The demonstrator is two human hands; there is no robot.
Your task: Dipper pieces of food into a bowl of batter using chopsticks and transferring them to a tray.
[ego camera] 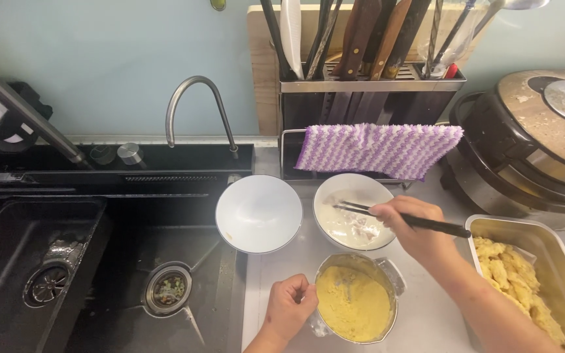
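My right hand (408, 225) grips a pair of dark chopsticks (426, 223), whose tips reach into a white bowl (353, 210) holding pale liquid and small pieces. My left hand (290, 307) clasps the left handle of a small metal pot (356, 302) filled with yellow crumb-like mixture, just in front of that bowl. An empty white bowl (258, 213) stands to the left, at the sink's edge.
A metal tray (544, 274) with several yellow-coated pieces lies at the right. A black sink (99, 274) with a curved faucet (197, 108) is on the left. Behind stand a knife rack (367, 72), a purple-white cloth (377, 149) and a round cooker (537, 144).
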